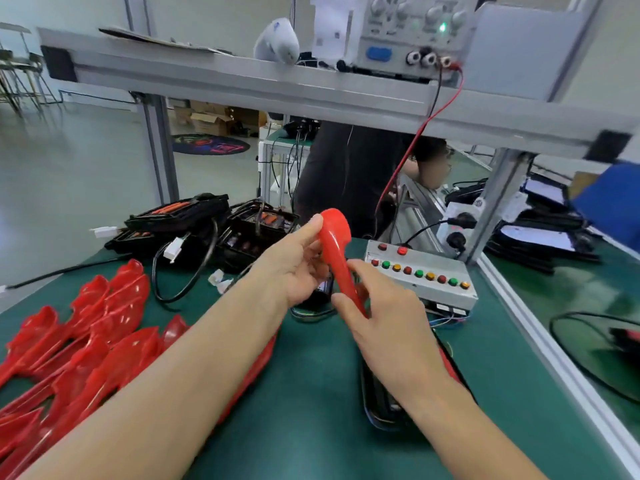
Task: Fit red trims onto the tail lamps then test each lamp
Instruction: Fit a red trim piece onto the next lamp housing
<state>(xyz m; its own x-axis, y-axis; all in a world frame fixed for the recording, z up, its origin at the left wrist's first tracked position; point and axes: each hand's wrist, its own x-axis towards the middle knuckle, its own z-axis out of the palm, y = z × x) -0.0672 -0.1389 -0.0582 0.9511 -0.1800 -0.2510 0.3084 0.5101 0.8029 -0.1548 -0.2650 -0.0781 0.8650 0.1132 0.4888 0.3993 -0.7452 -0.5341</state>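
Note:
A red trim is held up above the green mat, wide end pointing away from me. My left hand grips it near the wide end together with a dark lamp body tucked underneath. My right hand pinches the trim's narrow end. Another black tail lamp with a red edge lies on the mat under my right forearm.
Several loose red trims lie at the left. Black tail lamps with cables are piled at the back. A grey test box with coloured buttons sits at the right. A power supply stands on the overhead shelf. Another person is behind the bench.

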